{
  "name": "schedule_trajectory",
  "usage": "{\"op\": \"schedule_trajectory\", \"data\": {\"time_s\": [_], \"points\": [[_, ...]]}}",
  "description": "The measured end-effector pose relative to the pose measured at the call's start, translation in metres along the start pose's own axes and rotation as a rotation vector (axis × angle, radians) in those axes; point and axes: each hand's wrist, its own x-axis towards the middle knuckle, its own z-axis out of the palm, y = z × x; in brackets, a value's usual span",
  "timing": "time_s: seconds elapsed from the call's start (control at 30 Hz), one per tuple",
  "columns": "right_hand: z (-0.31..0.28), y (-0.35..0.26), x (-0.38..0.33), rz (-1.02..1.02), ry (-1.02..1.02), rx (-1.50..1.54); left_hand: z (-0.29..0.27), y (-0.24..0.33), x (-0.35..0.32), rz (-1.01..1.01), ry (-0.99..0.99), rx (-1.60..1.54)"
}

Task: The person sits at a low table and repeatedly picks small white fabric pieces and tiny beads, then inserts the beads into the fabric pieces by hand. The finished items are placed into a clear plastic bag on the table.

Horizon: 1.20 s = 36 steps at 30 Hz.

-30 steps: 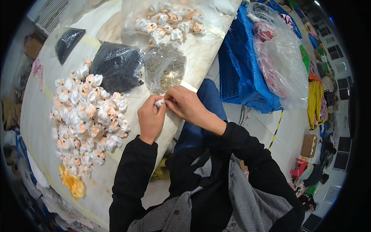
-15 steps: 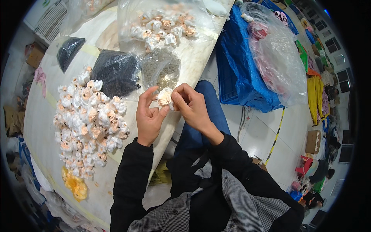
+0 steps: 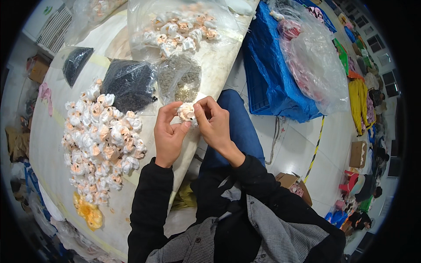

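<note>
Between my hands, above the table's edge, is a small cream and white piece that looks like a fabric flower (image 3: 187, 112). My left hand (image 3: 169, 133) pinches it from the left with thumb and fingers. From the right, my right hand (image 3: 213, 123) grips its side, fingers curled. Left of my hands a big pile of similar white and peach flowers (image 3: 103, 142) lies on the table. Just beyond my hands are a clear bag of greyish beads (image 3: 177, 81) and a bag of black beads (image 3: 127, 85), with a few black beads loose beside it.
A clear bag of more flowers (image 3: 186, 28) lies at the far end of the pale table (image 3: 48, 153). A second dark bag (image 3: 76, 65) and a yellow clump (image 3: 89, 211) are on the left. Right of the table stands a blue crate covered with blue sheeting (image 3: 267, 74).
My right hand has shifted slightly left, closer to the flower. The flower is turned a little between my fingers. The whole view has tilted slightly.
</note>
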Motion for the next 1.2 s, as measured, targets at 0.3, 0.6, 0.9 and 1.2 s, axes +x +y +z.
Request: {"op": "schedule_trajectory", "data": {"time_s": [0.3,0.6,0.9,1.2], "points": [[-0.004,0.001,-0.003,0.066,-0.041,-0.078,0.003,0.005,-0.003,-0.005,-0.004,0.050],[-0.021,0.007,-0.009,-0.290,-0.027,-0.168,0.012,-0.008,-0.002,0.072,0.106,0.149],[-0.026,0.008,-0.016,-0.289,-0.122,-0.083,0.013,-0.004,-0.004,-0.002,0.005,0.390],[-0.029,0.021,-0.029,-0.142,-0.195,-0.089,0.006,-0.018,-0.009,0.171,-0.044,0.756]]}}
